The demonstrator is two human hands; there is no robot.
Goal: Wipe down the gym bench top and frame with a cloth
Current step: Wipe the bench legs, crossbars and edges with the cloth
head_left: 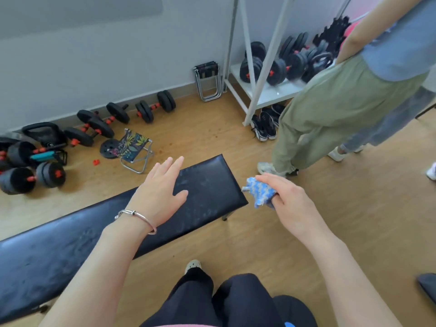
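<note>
Grey wall [94, 55], wooden floor [354, 208], white rack [259, 67] with dumbbells [278, 67] in the corner.

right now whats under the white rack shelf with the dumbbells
Dark sneakers with white soles sit on the floor under the shelf. A bystander's green trouser leg covers the space further right, so anything there is hidden.

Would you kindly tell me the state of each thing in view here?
bench top: smudged with pale streaks
cloth: bunched, beside the bench end
left hand: open, fingers straight, over the bench top
right hand: gripping the cloth
patterned stool: unfolded, on the floor
black stool: folded, against the wall
</note>
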